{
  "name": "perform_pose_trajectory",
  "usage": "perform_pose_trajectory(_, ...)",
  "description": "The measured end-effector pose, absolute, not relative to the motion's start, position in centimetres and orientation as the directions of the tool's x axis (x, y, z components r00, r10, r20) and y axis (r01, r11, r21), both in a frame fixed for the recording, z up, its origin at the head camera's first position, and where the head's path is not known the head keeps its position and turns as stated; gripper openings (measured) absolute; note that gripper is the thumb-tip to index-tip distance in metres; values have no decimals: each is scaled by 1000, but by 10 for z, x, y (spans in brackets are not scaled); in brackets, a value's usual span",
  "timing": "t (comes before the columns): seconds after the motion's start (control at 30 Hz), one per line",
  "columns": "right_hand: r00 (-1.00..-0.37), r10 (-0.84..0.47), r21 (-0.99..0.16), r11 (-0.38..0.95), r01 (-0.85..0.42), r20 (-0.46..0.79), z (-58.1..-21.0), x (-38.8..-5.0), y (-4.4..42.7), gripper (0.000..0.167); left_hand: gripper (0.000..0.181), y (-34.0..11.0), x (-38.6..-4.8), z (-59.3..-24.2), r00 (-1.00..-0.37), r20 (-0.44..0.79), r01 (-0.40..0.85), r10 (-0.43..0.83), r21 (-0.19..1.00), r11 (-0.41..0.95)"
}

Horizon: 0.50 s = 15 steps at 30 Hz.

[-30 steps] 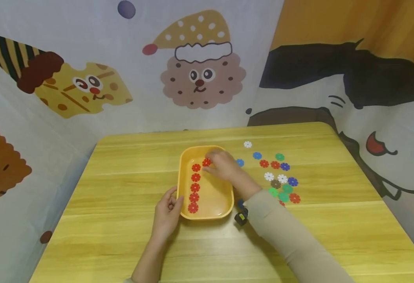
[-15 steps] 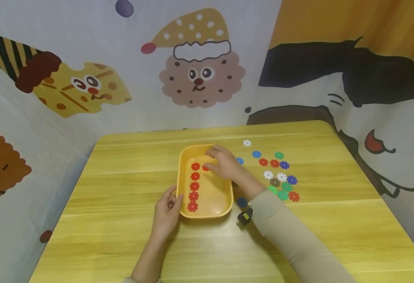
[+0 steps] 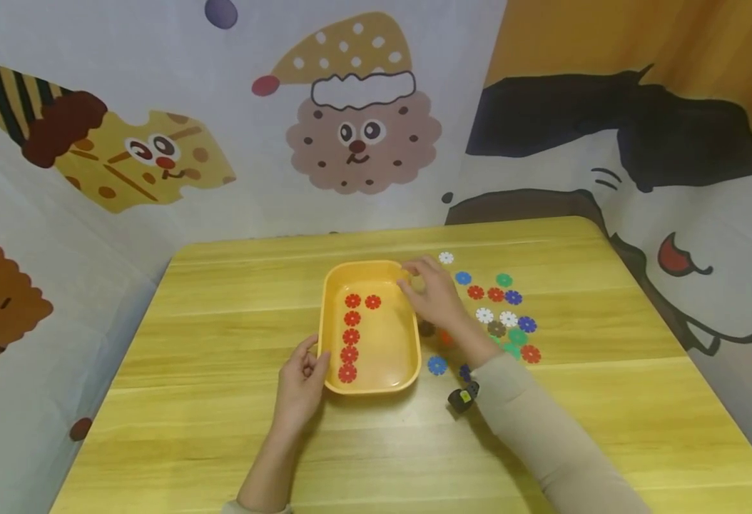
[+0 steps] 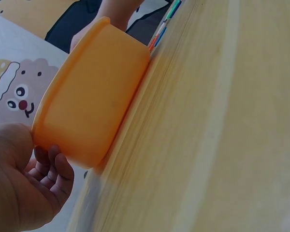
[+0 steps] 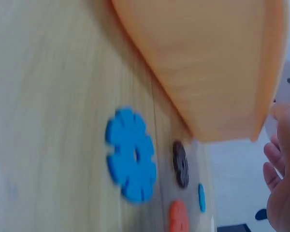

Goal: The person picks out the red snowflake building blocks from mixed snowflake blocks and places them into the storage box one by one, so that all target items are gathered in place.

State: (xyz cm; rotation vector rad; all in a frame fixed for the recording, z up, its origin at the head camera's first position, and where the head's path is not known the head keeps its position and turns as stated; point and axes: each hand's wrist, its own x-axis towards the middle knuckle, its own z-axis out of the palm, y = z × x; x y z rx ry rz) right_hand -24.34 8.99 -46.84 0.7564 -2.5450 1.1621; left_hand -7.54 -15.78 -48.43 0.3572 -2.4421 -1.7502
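Observation:
An orange tray (image 3: 369, 390) holds several red flower-shaped discs (image 3: 351, 336) in a column along its left side. One more red disc (image 3: 372, 302) lies flat beside the top of that column. My left hand (image 3: 300, 389) grips the tray's left rim, thumb at the rim and fingers bent against the outer wall (image 4: 87, 96), as the left wrist view also shows. At the tray's upper right corner is my right hand (image 3: 439, 296), its fingers loosely spread and holding no disc; in the right wrist view the hand (image 5: 286, 164) is at the rim, contact unclear.
Right of the tray, loose discs in white, blue, green, red and brown lie on the wooden table (image 3: 222, 343), among them a blue disc (image 3: 437, 365) near the tray's wall. A small black device (image 3: 463, 397) is by the right sleeve. A patterned cloth hangs behind.
My right hand has let go of the red disc beside the column's top and moved right to the tray's corner. The disc sits slightly lower in the tray. My left hand stays at the rim.

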Motion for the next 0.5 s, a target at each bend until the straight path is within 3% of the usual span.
perform_pose_trajectory(0.5,-907,-344,-668,619,-413,242,-479,-245,134,39,45,-158,-75,-483,-966,-36,-122,-255,937,328)
